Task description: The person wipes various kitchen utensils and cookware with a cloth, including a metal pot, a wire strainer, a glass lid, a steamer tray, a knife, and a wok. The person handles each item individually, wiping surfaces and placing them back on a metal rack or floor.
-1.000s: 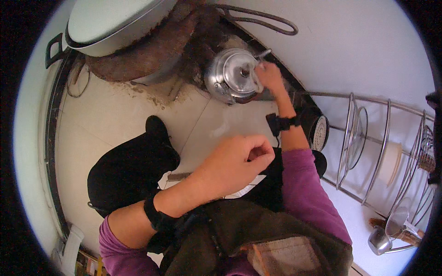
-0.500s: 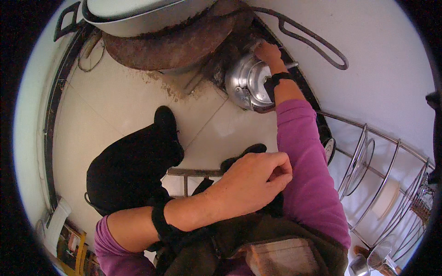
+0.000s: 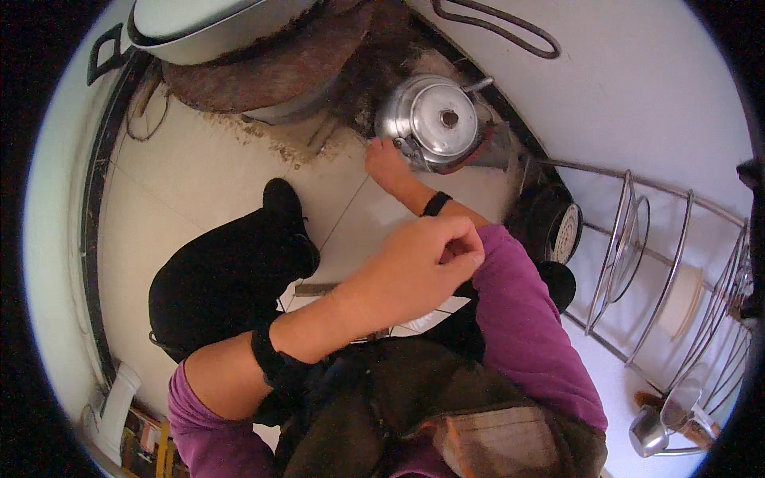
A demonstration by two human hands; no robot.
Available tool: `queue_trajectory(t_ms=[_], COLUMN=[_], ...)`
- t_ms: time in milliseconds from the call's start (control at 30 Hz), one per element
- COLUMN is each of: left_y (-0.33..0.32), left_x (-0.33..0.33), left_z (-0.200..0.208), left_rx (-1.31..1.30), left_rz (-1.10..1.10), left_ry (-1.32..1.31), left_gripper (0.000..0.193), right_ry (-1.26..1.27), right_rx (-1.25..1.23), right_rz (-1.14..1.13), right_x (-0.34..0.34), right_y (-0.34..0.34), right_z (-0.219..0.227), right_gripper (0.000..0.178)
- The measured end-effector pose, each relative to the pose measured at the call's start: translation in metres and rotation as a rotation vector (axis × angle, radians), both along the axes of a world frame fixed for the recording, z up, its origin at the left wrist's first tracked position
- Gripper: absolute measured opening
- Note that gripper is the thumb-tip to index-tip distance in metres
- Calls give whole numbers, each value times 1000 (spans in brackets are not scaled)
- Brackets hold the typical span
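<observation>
Since half a second ago the right hand [image 3: 388, 165] has come from the far side of the kettle [image 3: 402, 111] round to its near left side, while the left hand [image 3: 430, 251] stays drawn in above the lap. The kettle sits on the tiled floor [image 3: 231, 175], far and right of centre, its spout [image 3: 482, 84] toward the wall at the far right and its handle [image 3: 470, 151] folded down on the near right. The right hand's fingers are bent at the kettle's edge; I cannot tell whether they touch it or hold anything. The left hand is closed in a loose curl, with nothing seen inside. The step in hand looks like right-handed work around the kettle's outside; I judge that a further move there calls for a light touch, so the kettle does not slide. Counted: one kettle with one lid [image 3: 444, 119], one spout and one folded handle; one big pan [image 3: 207, 46] at the far left; one long looped handle [image 3: 502, 28] beyond the kettle; on the right, one metal rack [image 3: 677, 231] with one clear round lid [image 3: 629, 251] and one strainer [image 3: 683, 402].
</observation>
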State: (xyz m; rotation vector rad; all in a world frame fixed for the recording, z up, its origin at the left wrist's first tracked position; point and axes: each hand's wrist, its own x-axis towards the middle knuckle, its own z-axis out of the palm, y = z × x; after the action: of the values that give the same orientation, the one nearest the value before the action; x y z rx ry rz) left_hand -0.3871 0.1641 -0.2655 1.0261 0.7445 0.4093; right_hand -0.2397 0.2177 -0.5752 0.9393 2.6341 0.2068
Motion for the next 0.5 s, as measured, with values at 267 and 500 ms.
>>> queue_trajectory(t_ms=[267,500], left_y=[8,7], left_x=[-11,-11], left_z=[3,23], left_rx=[25,-15], left_rz=[-43,13], left_ry=[-28,13], left_gripper=[13,13], right_ry=[1515,1258], right_rx=[-601,-241], right_rz=[-886,-1811], right_x=[64,172], right_y=[-115,-82], right_z=[-40,19], right_gripper=[20,28])
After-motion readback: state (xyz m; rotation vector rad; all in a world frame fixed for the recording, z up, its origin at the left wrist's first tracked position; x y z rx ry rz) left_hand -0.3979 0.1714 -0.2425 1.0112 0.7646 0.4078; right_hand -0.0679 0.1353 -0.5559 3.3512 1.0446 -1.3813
